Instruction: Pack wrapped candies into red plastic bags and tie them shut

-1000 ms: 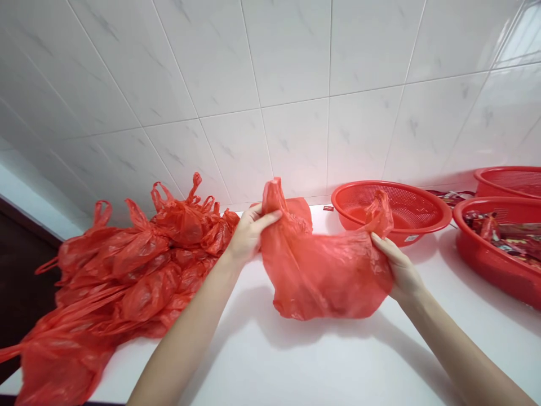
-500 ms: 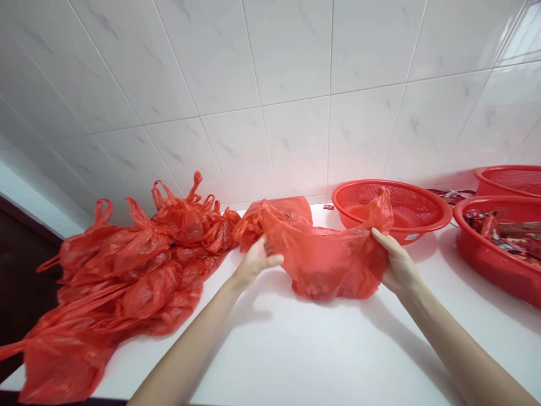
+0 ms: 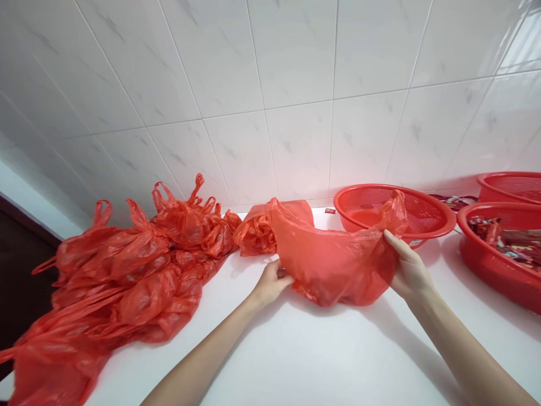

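A thin red plastic bag (image 3: pixel 333 262) hangs spread between my hands, just above the white table. My right hand (image 3: pixel 409 270) is closed on its right side, the thumb in front and the other fingers hidden behind the film. At the bag's lower left edge, my left hand (image 3: pixel 273 282) pinches the plastic between thumb and fingers. The left handle part stands up on its own above that hand. Whether the bag contains anything is hard to make out.
Many filled, knotted red bags (image 3: pixel 143 270) are heaped on the left. Behind my left hand lies a stack of flat red bags (image 3: pixel 291 210). A red basket (image 3: pixel 439 225) stands at the back right, near a red basin (image 3: pixel 469 248) holding wrapped packets. Tiled wall (image 3: pixel 296 152) closes off the back.
My left hand has moved down and right from the bag's upper left side to its lower left edge, its fingers closing. My right hand keeps its hold, and the bag's body looks fuller.
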Demonstrator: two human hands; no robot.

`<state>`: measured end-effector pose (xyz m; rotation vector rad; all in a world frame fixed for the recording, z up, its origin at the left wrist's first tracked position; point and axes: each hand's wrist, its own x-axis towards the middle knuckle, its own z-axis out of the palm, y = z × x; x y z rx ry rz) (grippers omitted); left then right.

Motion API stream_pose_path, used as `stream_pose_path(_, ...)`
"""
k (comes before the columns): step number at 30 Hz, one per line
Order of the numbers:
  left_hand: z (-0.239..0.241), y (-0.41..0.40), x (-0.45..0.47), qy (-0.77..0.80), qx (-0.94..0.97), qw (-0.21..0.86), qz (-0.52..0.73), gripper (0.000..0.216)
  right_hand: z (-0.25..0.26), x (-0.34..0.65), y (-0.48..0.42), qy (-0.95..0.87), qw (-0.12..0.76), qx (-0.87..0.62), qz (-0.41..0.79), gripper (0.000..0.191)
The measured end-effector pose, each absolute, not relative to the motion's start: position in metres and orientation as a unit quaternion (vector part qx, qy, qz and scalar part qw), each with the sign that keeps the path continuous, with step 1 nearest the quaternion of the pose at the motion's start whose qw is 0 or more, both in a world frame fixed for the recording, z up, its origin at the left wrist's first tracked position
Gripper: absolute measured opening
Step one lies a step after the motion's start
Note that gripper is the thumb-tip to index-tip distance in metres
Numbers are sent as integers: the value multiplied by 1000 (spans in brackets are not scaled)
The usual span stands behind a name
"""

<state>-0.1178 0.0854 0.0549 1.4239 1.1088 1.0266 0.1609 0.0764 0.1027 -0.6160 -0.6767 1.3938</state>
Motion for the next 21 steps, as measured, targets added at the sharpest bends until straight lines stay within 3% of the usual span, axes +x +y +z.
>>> stream_pose_path(7,62,99,-130,488,652,420,401,31,101,161,78,-307,670,-281,616,26)
stream_pose_path(12,95,102,-120,419,636,445,472,48,103,159,77,-284,676,-290,615,31)
stream_pose_path(21,163,107,-101,380,519,513,568,32,108,161,73,-321,664,-292,609,31)
